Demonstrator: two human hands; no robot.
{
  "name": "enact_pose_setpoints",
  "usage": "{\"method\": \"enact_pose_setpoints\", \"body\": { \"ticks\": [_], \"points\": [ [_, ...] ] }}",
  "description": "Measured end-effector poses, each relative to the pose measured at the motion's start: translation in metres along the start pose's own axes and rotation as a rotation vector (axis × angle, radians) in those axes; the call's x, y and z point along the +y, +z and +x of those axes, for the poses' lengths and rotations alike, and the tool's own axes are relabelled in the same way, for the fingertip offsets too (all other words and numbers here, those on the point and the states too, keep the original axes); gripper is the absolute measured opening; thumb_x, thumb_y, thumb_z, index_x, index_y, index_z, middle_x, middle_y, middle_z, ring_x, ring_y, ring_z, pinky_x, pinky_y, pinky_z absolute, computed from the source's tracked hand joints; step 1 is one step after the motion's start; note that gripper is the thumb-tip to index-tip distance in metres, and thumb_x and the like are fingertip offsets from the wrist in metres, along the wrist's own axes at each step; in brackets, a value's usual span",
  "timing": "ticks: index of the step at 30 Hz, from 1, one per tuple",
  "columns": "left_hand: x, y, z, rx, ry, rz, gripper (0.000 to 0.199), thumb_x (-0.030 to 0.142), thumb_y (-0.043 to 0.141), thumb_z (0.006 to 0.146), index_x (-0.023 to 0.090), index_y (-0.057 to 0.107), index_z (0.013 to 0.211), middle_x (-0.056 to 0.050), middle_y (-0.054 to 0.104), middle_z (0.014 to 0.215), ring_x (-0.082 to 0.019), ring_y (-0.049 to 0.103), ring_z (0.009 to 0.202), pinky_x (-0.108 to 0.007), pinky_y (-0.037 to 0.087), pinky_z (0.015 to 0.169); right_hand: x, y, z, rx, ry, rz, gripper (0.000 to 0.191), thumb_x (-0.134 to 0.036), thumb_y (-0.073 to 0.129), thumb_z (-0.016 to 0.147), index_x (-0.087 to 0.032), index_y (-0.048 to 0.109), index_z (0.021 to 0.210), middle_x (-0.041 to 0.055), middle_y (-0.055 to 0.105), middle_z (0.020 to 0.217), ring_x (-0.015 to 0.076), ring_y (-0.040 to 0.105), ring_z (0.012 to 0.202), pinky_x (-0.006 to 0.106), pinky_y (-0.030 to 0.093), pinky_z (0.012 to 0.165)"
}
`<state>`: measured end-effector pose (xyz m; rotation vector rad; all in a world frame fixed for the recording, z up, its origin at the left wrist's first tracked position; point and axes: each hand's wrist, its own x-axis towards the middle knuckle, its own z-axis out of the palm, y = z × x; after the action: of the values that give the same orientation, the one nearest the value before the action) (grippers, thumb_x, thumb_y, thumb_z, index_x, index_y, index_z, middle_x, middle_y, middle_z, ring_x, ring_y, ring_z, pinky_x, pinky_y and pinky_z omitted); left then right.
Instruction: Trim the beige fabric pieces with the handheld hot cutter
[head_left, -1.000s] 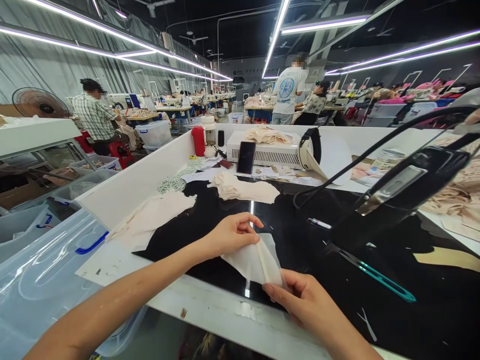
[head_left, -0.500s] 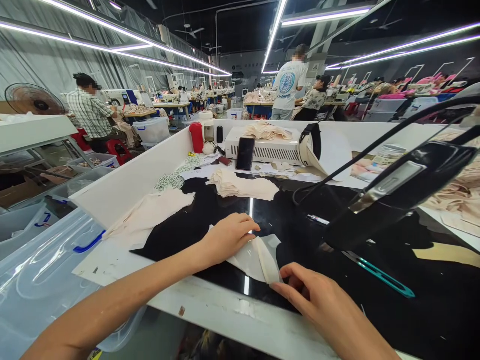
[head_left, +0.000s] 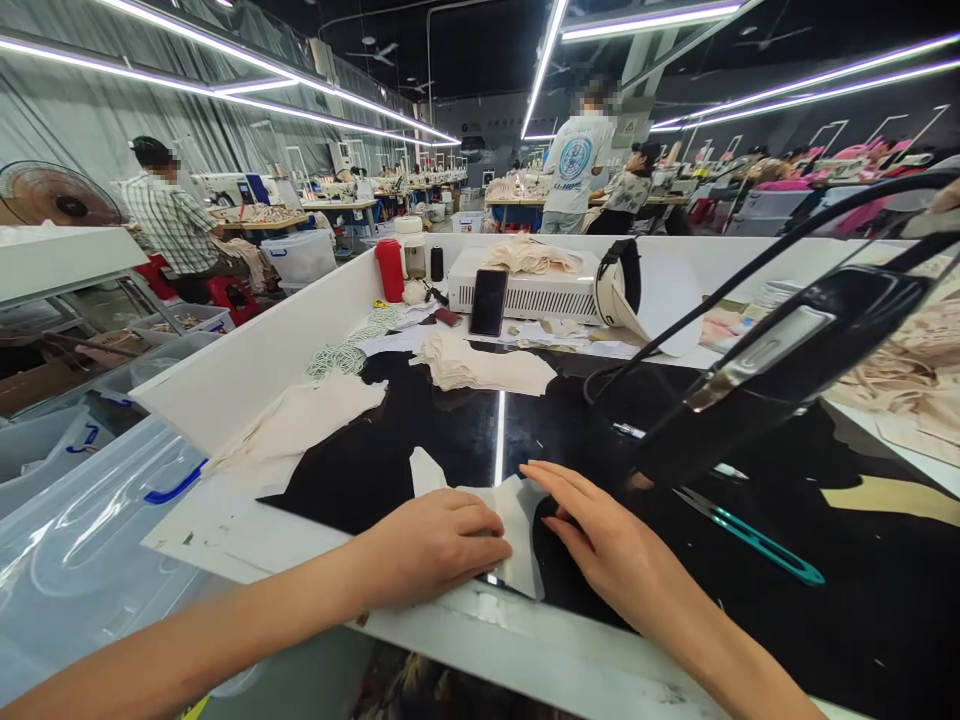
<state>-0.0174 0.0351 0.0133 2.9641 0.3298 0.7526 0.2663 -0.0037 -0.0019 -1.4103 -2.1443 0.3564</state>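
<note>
A pale cream fabric piece lies at the near edge of the black tabletop, on or against a translucent whitish sheet. My left hand rests on its left part, fingers lightly bent and pressing down, and hides some of it. My right hand hovers at the right edge with its fingers stretched and the thumb apart; whether the fingertips touch the piece I cannot tell. Farther back is a stack of cream fabric pieces. Another cream pile lies to the left.
A black machine arm with a cable leans in from the right. Below it lies a teal tool with thin metal tips. A phone leans on a white vented box. Clear plastic bins stand left. Other people sit and stand beyond.
My left hand has come nearer and lies lower on the fabric. My right hand has moved up and let go of the near corner. The cream piece now lies flatter.
</note>
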Motion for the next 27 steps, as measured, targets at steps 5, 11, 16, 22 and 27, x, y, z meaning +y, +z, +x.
{"method": "enact_pose_setpoints", "body": {
  "ticks": [5, 11, 16, 22, 27],
  "points": [
    [0.002, -0.009, -0.014, 0.029, 0.011, 0.013, 0.019, 0.020, 0.061, 0.122, 0.015, 0.078, 0.128, -0.010, 0.085, 0.121, -0.024, 0.081, 0.113, -0.035, 0.063, 0.109, -0.011, -0.004, 0.026, -0.189, 0.057, 0.233, 0.054, -0.031, 0.060, 0.111, -0.033, 0.066, 0.165, 0.0074, 0.080, 0.153, 0.0303, 0.076, 0.140, 0.054, 0.063, 0.122],
    [0.001, -0.011, -0.026, 0.010, -0.036, 0.015, 0.019, 0.022, 0.063, 0.121, 0.019, 0.080, 0.130, -0.011, 0.085, 0.129, -0.024, 0.080, 0.119, -0.036, 0.064, 0.114, -0.015, -0.010, 0.047, -0.301, 0.101, 0.227, 0.034, -0.035, 0.074, 0.103, -0.029, 0.084, 0.135, 0.0029, 0.078, 0.097, 0.0282, 0.075, 0.098, 0.045, 0.061, 0.096],
    [-0.002, -0.010, -0.029, 0.044, -0.052, -0.023, 0.021, 0.020, 0.065, 0.120, 0.020, 0.081, 0.133, -0.013, 0.083, 0.132, -0.025, 0.080, 0.121, -0.038, 0.065, 0.113, -0.012, -0.021, 0.051, -0.321, 0.136, 0.235, 0.023, -0.042, 0.073, 0.099, -0.026, 0.074, 0.083, 0.0011, 0.066, 0.082, 0.0235, 0.064, 0.079, 0.037, 0.048, 0.074],
    [-0.002, -0.011, -0.027, 0.080, -0.035, -0.037, 0.023, 0.019, 0.060, 0.122, 0.018, 0.081, 0.130, -0.014, 0.083, 0.130, -0.025, 0.079, 0.119, -0.037, 0.065, 0.112, -0.018, -0.025, 0.054, -0.330, 0.146, 0.347, 0.030, -0.054, 0.068, 0.101, -0.027, 0.070, 0.088, 0.0075, 0.080, 0.127, 0.0300, 0.067, 0.117, 0.042, 0.052, 0.097],
    [-0.002, -0.012, -0.028, 0.073, -0.034, -0.042, 0.025, 0.019, 0.057, 0.122, 0.017, 0.080, 0.132, -0.014, 0.082, 0.132, -0.026, 0.078, 0.120, -0.038, 0.064, 0.113, -0.028, -0.017, 0.058, -0.387, 0.139, 0.415, 0.040, -0.062, 0.053, 0.107, -0.027, 0.060, 0.089, -0.0007, 0.062, 0.086, 0.0210, 0.056, 0.082, 0.035, 0.048, 0.075]
  ]
}}
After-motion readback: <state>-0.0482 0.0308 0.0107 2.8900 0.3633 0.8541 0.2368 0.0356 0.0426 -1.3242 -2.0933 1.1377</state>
